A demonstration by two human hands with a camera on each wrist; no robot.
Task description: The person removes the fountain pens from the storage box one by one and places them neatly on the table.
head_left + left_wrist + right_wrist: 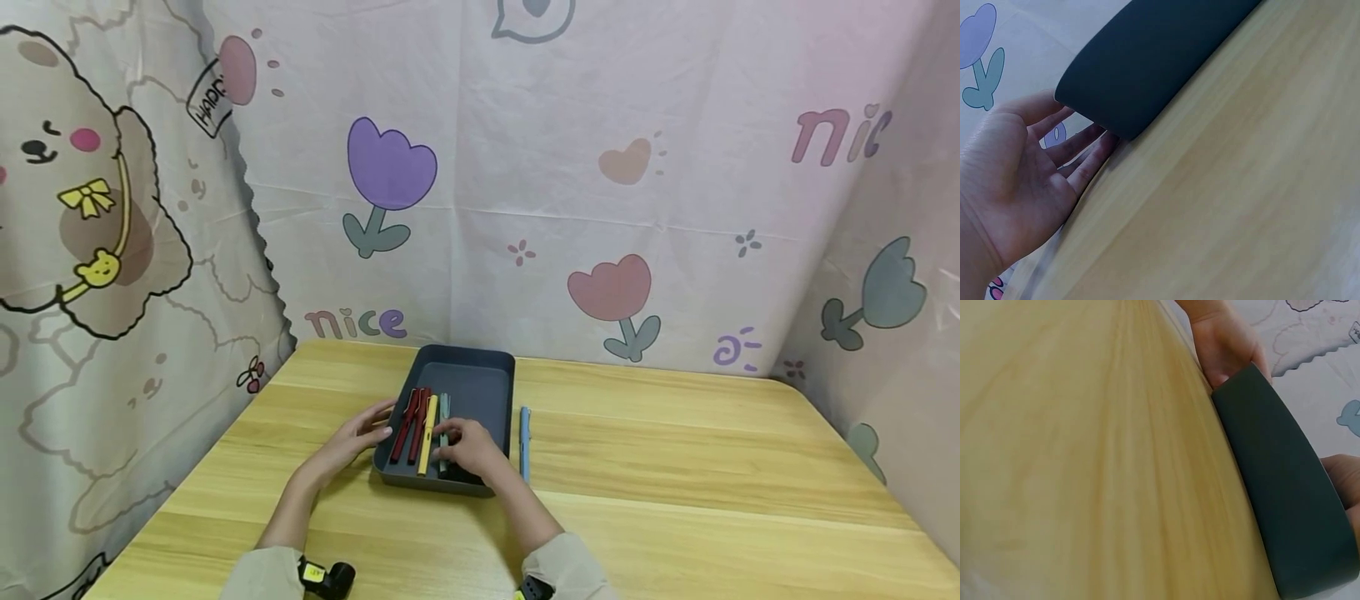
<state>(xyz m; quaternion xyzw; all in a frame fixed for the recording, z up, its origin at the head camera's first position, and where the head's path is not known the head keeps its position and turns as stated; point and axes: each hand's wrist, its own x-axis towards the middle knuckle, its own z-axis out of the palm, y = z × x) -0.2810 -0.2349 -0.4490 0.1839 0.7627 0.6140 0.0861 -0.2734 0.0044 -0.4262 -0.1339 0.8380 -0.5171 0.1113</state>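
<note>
- Boxed in at back & both sides by pale cartoon-print cloth (540,187), a bit creased.
- Working on light wood-grain table (675,467); looks smooth, so prob. lets things slide or roll.
- Got dk grey tray (476,392) flat on table, L of centre, toward back edge. Best not tipped or turned.
- At tray's L side, L hand (348,444): fingers mostly straight, fairly wide, touching wall & rim, not wrapped. Worth pressing lightly there, as a stop vs. sliding.
- Over tray, R hand (474,450): fingers & thumb bent narrow about green pen (445,406), apparently holding same; exact contact hidden, can't tell. Better to pinch mid-barrel, lay flat, line up w/ the others, then lift straight off.
- Also in tray, from L: 2 red pens (405,425), slightly aslant, then yellow pen (427,435), near green pen. Mind yellow pen, easily nudged.
- Lying outside, just R of tray on table: blue pen (525,446).
</note>
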